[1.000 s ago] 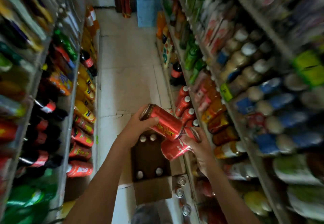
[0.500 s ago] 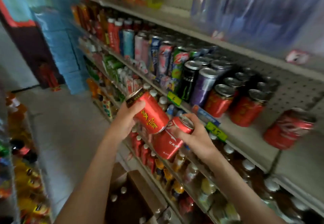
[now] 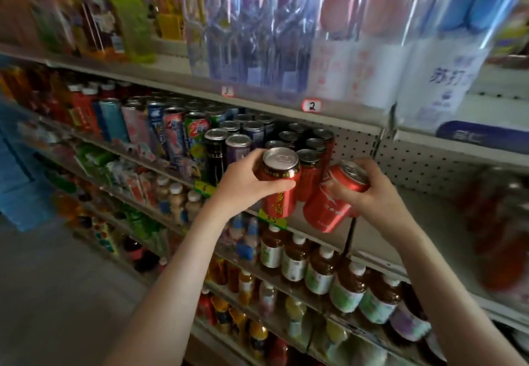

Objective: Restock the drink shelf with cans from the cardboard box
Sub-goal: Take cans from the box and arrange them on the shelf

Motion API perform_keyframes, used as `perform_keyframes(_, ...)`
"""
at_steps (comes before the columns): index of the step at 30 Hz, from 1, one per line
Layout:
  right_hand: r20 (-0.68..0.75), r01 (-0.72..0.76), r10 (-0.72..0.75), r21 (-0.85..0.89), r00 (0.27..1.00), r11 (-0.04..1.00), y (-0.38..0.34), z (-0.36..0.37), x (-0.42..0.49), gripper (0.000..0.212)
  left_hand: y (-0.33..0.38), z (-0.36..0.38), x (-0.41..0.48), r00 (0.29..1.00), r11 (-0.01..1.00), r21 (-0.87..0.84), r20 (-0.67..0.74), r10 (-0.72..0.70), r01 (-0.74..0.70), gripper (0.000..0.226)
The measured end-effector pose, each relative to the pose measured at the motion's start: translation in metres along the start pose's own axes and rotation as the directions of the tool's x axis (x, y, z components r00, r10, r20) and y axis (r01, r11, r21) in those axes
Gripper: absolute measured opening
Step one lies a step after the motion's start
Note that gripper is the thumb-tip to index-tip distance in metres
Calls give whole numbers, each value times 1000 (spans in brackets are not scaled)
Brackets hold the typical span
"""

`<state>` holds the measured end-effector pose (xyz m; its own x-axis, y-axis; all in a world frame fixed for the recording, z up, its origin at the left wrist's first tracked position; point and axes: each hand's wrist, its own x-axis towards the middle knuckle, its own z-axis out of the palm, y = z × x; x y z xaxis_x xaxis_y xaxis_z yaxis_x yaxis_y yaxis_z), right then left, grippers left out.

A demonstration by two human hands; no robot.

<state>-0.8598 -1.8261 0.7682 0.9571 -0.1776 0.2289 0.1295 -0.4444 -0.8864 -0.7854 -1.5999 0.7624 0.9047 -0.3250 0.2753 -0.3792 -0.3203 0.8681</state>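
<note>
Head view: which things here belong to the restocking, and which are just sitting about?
Job: left hand gripping red can; right hand gripping tilted cola can; can shelf.
Bystanders: tea bottles below; wrapped water bottles above.

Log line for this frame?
left hand: grips upright can | right hand: grips tilted can | both at shelf, neither placed

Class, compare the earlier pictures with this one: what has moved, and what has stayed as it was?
Both hands rose from above the cardboard box to the can shelf. The left hand turned its yellow-lettered red can from tilted to upright; the right hand keeps its red cola can tilted. Both grips unchanged, neither can released.
</note>
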Motion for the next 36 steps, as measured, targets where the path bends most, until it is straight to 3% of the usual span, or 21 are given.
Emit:
perform_keyframes(8,-218,-59,7,-231,976,971,20,-23,5,47,0,35,30,999,985,168,43,25,-32,57)
perform_keyframes(13,-270,-141,70,-251,960,958,33,-17,5,64,-8,48,34,1000,979,202,22,-12,7,50)
perform_keyframes(21,-266,-192,145,-158,953,969,35,0,5,67,-13,66,38,1000,979,203,-5,10,-9,55)
perform_keyframes(29,-158,-232,180,-446,971,864,32,-1,6,73,-23,68,39,996,988,141,46,-73,66,73)
perform_keyframes(31,-212,-192,63,-673,975,714,26,1,3,80,-23,68,40,995,989,138,72,-70,59,77)
perform_keyframes(33,-224,-67,-190,-796,956,601,12,6,1,77,-23,68,41,992,991,123,103,-65,53,76)
perform_keyframes(34,-185,15,-274,-803,944,596,3,9,3,72,-25,67,41,991,993,102,117,-63,51,74)
perform_keyframes(36,-58,134,-272,-761,961,635,-14,19,11,64,-26,65,42,990,996,81,135,-51,40,69)
